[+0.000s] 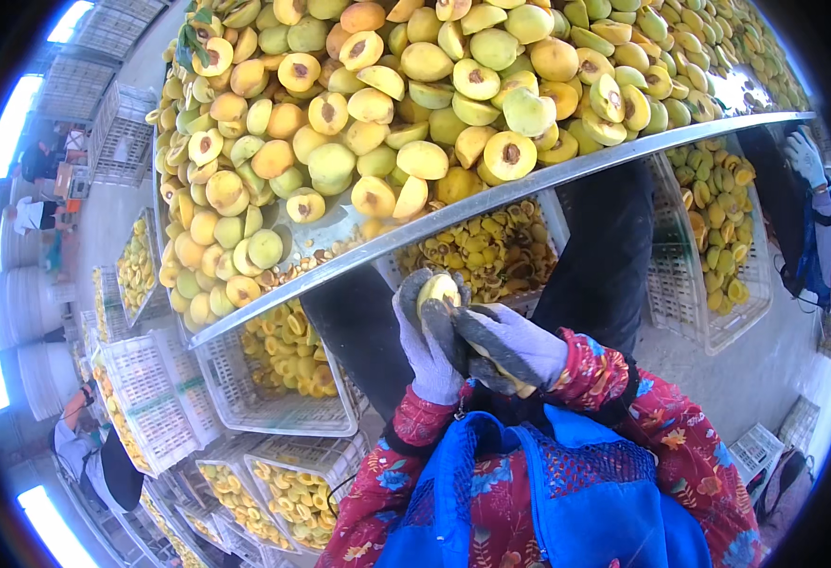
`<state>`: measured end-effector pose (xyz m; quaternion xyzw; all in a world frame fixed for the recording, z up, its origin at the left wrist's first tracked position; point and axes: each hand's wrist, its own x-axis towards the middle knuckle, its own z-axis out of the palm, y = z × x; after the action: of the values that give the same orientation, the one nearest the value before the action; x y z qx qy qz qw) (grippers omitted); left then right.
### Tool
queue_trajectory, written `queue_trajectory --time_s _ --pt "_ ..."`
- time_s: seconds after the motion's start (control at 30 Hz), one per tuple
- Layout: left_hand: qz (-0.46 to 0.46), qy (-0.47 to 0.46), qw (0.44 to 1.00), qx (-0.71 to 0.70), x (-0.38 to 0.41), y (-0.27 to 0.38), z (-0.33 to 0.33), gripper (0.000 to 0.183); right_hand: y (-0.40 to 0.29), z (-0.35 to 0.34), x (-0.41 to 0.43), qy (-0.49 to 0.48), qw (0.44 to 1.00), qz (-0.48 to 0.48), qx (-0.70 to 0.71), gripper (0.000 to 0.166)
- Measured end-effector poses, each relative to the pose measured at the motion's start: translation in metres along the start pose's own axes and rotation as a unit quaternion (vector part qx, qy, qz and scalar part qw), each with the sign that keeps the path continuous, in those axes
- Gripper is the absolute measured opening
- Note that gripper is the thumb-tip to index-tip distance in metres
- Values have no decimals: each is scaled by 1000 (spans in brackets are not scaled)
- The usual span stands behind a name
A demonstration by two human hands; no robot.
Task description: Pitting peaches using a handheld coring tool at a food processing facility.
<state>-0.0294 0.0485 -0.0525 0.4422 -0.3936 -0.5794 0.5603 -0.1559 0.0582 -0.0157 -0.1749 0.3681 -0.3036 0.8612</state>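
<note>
My left hand [426, 341], in a grey-coated lilac work glove, grips a yellow-green stone-fruit piece [439, 288], apricot or peach. Against its cut side are the gloved fingertips of my right hand [511, 344]. That hand is closed around a slim, pale, handle-like tool [522, 388], mostly hidden by the fingers. Both hands are above my lap, just short of the metal table's raised edge [458, 207]. Beyond the edge lies a heap of whole and halved stone fruit [387, 106], many halves with brown pits showing.
Between my legs stands a crate of fruit pieces and scraps [486, 248]. A white plastic crate of pitted halves [280, 419] is at my left, another crate [713, 326] at my right. Loose pits [301, 266] lie along the table edge. A co-worker's gloved hand [804, 157] shows far right.
</note>
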Motion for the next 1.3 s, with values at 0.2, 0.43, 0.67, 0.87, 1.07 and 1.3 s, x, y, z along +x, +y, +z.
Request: queue_trajectory --time_s 0.2,0.43,0.67,0.87,1.07,1.3 --pt "-82 -100 991 29 17 13 -11 41 -5 -1 -5 16 992 4 125 38" --pt "-111 -81 990 24 23 16 -13 22 6 1 0 -29 998 8 49 41" --pt "-130 -128 978 101 25 4 -17 26 12 -16 10 29 968 26 -246 43" --pt "-110 -86 973 184 25 -18 -29 30 39 -25 25 105 857 -146 -484 34" --pt "-11 -113 947 302 29 -21 -38 32 35 -17 23 131 769 -174 -601 35" --pt "91 -139 899 405 32 -29 -61 27 37 -10 28 129 684 -206 -688 37"
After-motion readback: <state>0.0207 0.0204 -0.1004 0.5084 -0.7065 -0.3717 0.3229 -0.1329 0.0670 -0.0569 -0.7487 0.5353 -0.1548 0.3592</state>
